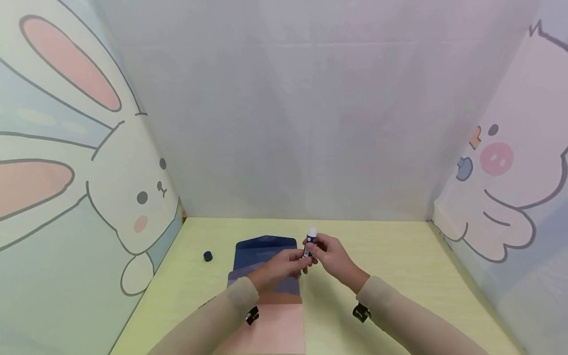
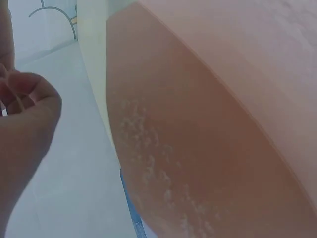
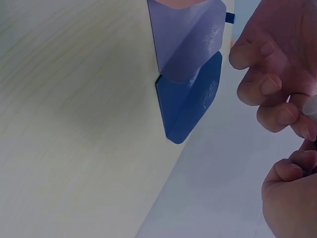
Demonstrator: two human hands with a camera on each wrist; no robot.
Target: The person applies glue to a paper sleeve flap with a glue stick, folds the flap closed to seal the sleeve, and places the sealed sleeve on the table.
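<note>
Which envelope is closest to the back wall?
The dark blue envelope: its flap reaches nearest the back wall, while the purple envelope and pink envelope lie farther from it.

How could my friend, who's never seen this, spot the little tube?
Find the pale yellow table, then the dark blue envelope on it. Near the envelope's right edge in the head view, a left hand and a right hand meet, holding the tube. It is nearly upright, with a white top and dark label, unlike the small dark cap on the table left of the envelope.
</note>
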